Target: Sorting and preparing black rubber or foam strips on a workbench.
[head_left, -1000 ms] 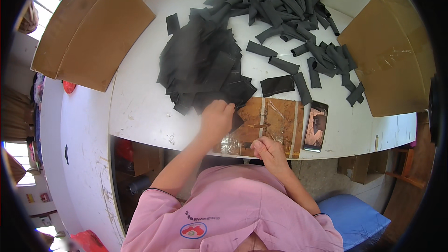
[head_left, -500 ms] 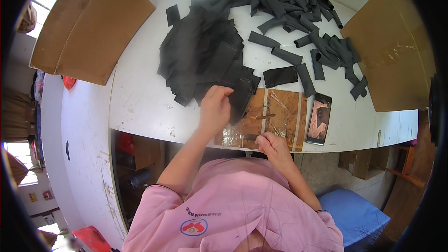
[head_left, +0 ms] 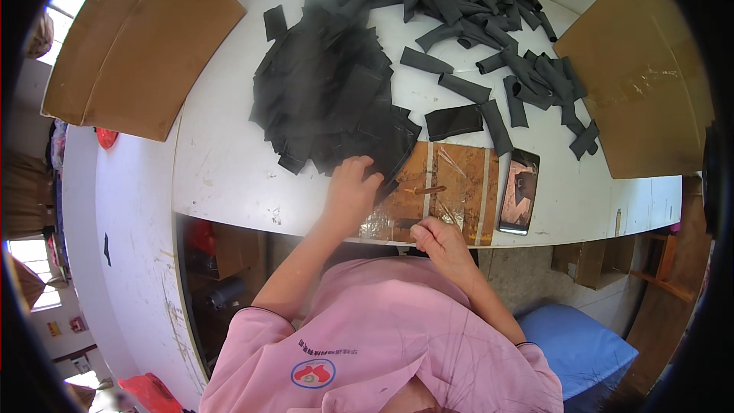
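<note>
My left hand [head_left: 352, 195] is at the near edge of a broad pile of flat black fabric pieces [head_left: 325, 92]. Its fingers are slightly apart and touch or hover just over the lowest pieces; I see nothing gripped in them. My right hand [head_left: 445, 245] is closed in a pinch above the front edge of a brown, tape-striped board [head_left: 462, 183]. What those fingers hold, if anything, is too small to make out. Beside them on the board lies a short dark strip [head_left: 402, 223]. A thin brown piece [head_left: 430, 190] rests farther up.
Dark grey fabric tubes [head_left: 451, 0] are heaped at the back, several strewn to the right. One flat black piece [head_left: 454, 121] lies beyond the board. A phone [head_left: 519, 191] sits right of it. Cardboard panels [head_left: 145, 46] [head_left: 631, 76] stand at both sides of the white table [head_left: 229, 176].
My left hand has drawn a little toward me along the pile's near edge, and its fingers have spread slightly. My right hand stays pinched in nearly the same place. The view has shifted slightly.
</note>
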{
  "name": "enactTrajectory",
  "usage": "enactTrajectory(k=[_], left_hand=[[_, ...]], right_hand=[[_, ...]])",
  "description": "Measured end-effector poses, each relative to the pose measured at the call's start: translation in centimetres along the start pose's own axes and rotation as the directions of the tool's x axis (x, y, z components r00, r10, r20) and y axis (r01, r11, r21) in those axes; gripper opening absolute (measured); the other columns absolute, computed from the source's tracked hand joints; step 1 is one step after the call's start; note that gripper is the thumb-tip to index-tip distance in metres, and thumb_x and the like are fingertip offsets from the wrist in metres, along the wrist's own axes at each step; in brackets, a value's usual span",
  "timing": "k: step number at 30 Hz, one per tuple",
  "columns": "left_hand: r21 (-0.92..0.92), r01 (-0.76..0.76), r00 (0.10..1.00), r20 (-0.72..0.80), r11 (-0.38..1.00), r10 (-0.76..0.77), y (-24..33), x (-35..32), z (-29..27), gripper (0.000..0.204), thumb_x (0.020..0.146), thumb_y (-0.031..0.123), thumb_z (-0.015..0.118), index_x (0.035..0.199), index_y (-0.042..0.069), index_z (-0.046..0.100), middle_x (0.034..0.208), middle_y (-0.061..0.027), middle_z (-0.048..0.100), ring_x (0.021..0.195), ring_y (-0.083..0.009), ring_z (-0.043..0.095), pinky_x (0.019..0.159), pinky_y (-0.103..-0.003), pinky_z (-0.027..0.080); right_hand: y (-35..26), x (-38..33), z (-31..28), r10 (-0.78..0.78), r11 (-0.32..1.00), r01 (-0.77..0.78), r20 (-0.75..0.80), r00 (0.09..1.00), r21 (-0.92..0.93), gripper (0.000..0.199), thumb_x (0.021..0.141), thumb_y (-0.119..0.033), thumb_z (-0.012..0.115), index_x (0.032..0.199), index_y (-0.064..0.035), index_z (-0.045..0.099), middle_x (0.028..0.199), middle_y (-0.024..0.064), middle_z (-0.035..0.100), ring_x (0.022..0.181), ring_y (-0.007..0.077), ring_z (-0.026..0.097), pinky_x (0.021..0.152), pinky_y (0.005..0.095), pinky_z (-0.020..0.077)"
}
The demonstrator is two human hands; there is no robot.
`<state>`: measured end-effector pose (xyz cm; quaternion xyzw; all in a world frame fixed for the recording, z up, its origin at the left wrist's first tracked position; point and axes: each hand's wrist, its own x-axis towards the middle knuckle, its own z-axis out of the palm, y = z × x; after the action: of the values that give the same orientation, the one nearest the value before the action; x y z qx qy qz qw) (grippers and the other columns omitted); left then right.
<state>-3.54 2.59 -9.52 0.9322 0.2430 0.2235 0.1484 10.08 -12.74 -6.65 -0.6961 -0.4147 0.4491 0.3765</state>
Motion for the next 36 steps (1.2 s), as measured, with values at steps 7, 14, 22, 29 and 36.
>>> enactTrajectory(k=[7, 14, 22, 29, 36], left_hand=[[-0.146, -0.203, 0.955, -0.249, 0.968, 0.163, 3.6, -0.5, -3.6, 0.029, 0.052, -0.001, 0.062, 0.08, 0.006, 0.064, 0.102, -0.0153, 0.05, 0.091, -0.0297, 0.05, 0.073, -0.037, 0.043], [-0.197, -0.354, 0.924, -0.223, 0.914, 0.31, 6.1, -2.4, -4.2, 0.029, 0.052, -0.001, 0.062, 0.08, 0.006, 0.064, 0.104, -0.0154, 0.05, 0.092, -0.0297, 0.049, 0.075, -0.036, 0.043], [-0.977, 0.207, 0.827, 0.145, 0.055, -0.543, 8.2, -3.0, -5.1, 0.039, 0.074, 0.006, 0.057, 0.11, -0.001, 0.044, 0.096, -0.0075, 0.05, 0.088, -0.0137, 0.048, 0.08, -0.026, 0.038], [-0.929, 0.337, 0.839, 0.37, -0.154, -0.398, 9.2, -2.7, -5.6, 0.022, 0.077, -0.001, 0.055, 0.098, -0.001, 0.05, 0.094, -0.0043, 0.051, 0.085, -0.0104, 0.049, 0.075, -0.024, 0.039], [-0.937, 0.337, 0.84, 0.343, -0.091, -0.422, 9.5, -2.5, -5.6, 0.018, 0.077, -0.003, 0.056, 0.094, -0.001, 0.052, 0.092, -0.004, 0.05, 0.079, -0.0088, 0.049, 0.07, -0.022, 0.04]], right_hand=[[-0.6, 0.6, 0.5, 0.08, 0.74, -0.192, 0.199, 0.977, 0.645, 0.024, 0.088, -0.022, 0.044, 0.088, 0.0001, 0.054, 0.076, 0.0066, 0.057, 0.071, 0.0152, 0.056, 0.063, 0.0283, 0.045], [-2.1, 1.7, 1.6, 0.116, 0.171, -0.278, 0.261, 0.958, 0.945, 0.015, 0.083, -0.012, 0.055, 0.095, -0.0027, 0.056, 0.092, 0.0059, 0.059, 0.084, 0.0152, 0.057, 0.076, 0.031, 0.0464], [-3.6, 0.0, 1.3, 0.149, 0.101, -0.133, 0.117, 0.982, 0.986, 0.019, 0.082, -0.013, 0.057, 0.099, -0.0041, 0.056, 0.094, 0.0048, 0.06, 0.087, 0.0149, 0.057, 0.079, 0.0307, 0.0451], [-3.2, -0.3, 0.8, 0.126, 0.152, -0.019, -0.001, 0.992, 0.988, 0.019, 0.082, -0.013, 0.058, 0.099, -0.0036, 0.056, 0.092, 0.0048, 0.06, 0.082, 0.0133, 0.056, 0.077, 0.0286, 0.0447], [-3.0, -0.3, 0.9, 0.148, 0.194, 0.03, -0.06, 0.987, 0.981, 0.018, 0.081, -0.011, 0.058, 0.097, -0.0031, 0.057, 0.093, 0.0051, 0.06, 0.083, 0.0132, 0.056, 0.078, 0.0291, 0.0441]])
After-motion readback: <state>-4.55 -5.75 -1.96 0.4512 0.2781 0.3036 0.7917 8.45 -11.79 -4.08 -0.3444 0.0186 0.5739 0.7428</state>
